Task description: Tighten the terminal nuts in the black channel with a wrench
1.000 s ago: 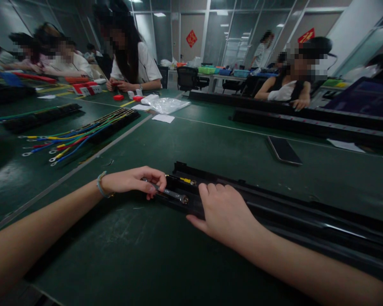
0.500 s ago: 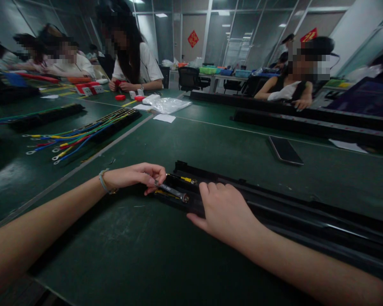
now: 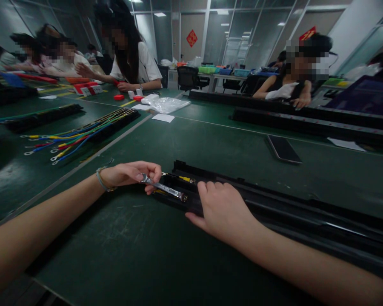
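My left hand (image 3: 138, 175) is closed on a silver wrench (image 3: 164, 188), whose far end sits at a bolt (image 3: 184, 198) near the end of a long black rail (image 3: 274, 204). Beside it, a yellow-sleeved cable terminal (image 3: 184, 179) lies at a second bolt (image 3: 192, 181). My right hand (image 3: 225, 206) grips across the rail just right of the bolts, its thumb on the near side and its fingers over the top. The rail runs off toward the right edge of the view.
A phone (image 3: 284, 149) lies beyond the rail on the green table (image 3: 115, 246). Colored cables with ring terminals (image 3: 83, 135) lie at the left. Farther back are a clear plastic bag (image 3: 167, 104), more black rails (image 3: 306, 121) and two people seated across the table.
The wrench has turned slightly in my left hand, and more of its near end shows. My right hand stays on the rail. A person across the table has raised one hand.
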`<control>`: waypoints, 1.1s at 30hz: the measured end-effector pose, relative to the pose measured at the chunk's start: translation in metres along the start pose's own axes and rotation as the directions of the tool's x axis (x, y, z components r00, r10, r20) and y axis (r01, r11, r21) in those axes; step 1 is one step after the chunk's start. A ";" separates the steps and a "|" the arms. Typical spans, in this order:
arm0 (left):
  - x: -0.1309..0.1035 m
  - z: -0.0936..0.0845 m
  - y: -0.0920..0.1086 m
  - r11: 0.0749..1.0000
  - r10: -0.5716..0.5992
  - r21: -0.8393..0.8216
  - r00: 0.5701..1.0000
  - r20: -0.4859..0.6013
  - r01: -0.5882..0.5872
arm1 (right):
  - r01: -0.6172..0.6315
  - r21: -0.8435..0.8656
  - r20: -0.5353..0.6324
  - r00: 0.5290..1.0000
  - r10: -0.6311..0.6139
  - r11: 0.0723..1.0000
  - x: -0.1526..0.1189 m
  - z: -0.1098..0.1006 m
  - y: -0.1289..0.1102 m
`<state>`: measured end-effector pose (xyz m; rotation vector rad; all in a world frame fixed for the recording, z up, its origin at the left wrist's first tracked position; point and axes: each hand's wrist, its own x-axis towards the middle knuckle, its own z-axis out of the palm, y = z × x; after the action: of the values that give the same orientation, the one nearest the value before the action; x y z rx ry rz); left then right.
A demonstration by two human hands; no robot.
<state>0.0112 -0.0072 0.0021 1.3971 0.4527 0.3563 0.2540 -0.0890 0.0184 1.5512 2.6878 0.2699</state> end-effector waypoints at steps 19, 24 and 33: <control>-0.003 -0.004 -0.003 0.999 0.013 -0.036 1.000 0.002 -0.013 | 0.003 0.008 -0.014 1.000 -0.003 1.000 0.000 0.002 0.000; -0.003 -0.003 -0.002 0.999 0.001 -0.051 1.000 0.006 -0.001 | 0.005 0.006 -0.012 1.000 -0.005 1.000 0.000 0.001 0.000; -0.003 -0.005 -0.003 0.998 0.020 -0.063 0.999 0.033 -0.018 | 0.002 0.017 -0.006 1.000 -0.002 1.000 0.000 0.000 0.001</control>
<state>0.0062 -0.0043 -0.0018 1.3455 0.3977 0.3593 0.2548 -0.0884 0.0187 1.5542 2.7035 0.2536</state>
